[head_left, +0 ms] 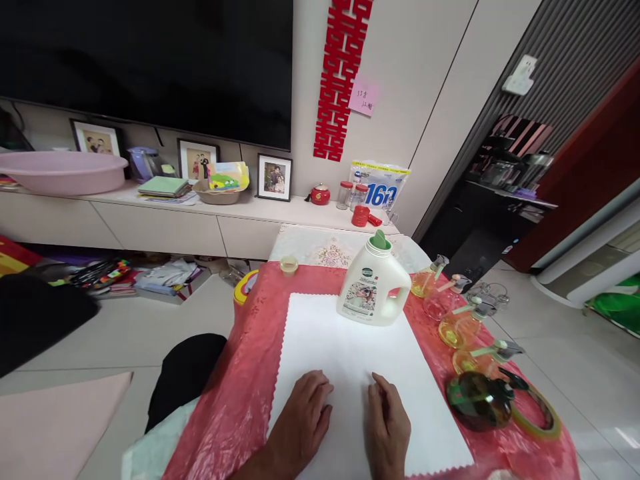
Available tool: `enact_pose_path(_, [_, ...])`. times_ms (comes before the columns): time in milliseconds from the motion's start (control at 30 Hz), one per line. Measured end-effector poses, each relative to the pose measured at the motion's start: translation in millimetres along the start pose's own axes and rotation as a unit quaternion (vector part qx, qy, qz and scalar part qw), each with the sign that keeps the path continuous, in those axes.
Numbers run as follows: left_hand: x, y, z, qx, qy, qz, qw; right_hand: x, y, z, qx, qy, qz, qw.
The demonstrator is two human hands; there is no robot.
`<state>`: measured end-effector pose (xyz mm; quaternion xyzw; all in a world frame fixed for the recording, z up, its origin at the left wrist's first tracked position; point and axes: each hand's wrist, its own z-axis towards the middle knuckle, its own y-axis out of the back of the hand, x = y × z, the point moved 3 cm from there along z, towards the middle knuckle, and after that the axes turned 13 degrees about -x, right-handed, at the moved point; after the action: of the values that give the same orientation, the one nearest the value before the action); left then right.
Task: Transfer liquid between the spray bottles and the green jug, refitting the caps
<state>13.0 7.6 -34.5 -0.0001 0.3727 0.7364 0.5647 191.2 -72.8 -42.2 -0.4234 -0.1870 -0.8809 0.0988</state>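
Head: mat point(345, 353) beneath fingers point(316, 385), jug point(371, 290) beyond

White sheet point(313, 340), scalloped edging, lying flat beneath the left hand point(307, 417) and right hand point(389, 420), running on well past the fingertips of both. White jug point(380, 273) standing upright on its far part, ahead of the right hand, apart from either. Green spout point(380, 240) at the neck. Picture label point(361, 299) faces the hands; looped handle point(406, 293) on the right-hand side.

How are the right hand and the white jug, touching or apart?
Apart: the head view shows white mat between the right hand and the white jug.
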Motion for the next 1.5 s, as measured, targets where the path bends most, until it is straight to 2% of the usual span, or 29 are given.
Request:
enact_pose_path(400, [8.7,-5.8,-10.1,-0.019,0.018,-0.018,0.999,-2.2,-2.2,-2.2,-0.002,-0.051,-0.011,0.999])
enact_pose_path(733, [11.3,12.4,5.5,-0.082,0.051,-0.044,0.994,-1.8,2.6,-3.4,-0.004,-0.087,0.027,0.996])
enact_pose_path(833, [12.0,13.8,6.7,-0.080,0.076,-0.055,0.992,7.2,1.3,3.5,0.013,-0.093,0.043,0.995])
enact_pose_path(933, [13.9,12.7,4.7,-0.073,0.104,-0.066,0.990,23.6,-9.9,22.2,0.067,-0.082,0.060,0.993])
enact_pose_path(1067, [19.8,13.8,3.2,-0.069,0.163,-0.088,0.980,46.6,-37.2,54.7,0.162,-0.043,0.084,0.982])
enact_pose_path(1167, [25.9,16.8,7.9,-0.044,0.228,-0.113,0.966,53.2,-52.1,66.8,0.204,-0.018,0.095,0.974])
enact_pose_path(1333, [34.0,18.6,29.0,-0.009,0.408,-0.147,0.901,31.5,-48.6,55.6,0.179,-0.024,0.090,0.979])
enact_pose_path(1433, [31.4,16.9,47.6,0.004,0.468,-0.177,0.866,10.1,-35.3,49.2,0.148,-0.036,0.085,0.985])
enact_pose_path(1500, [27.5,15.6,58.6,0.027,0.478,-0.185,0.858,-1.4,-26.8,49.7,0.126,-0.049,0.083,0.987])
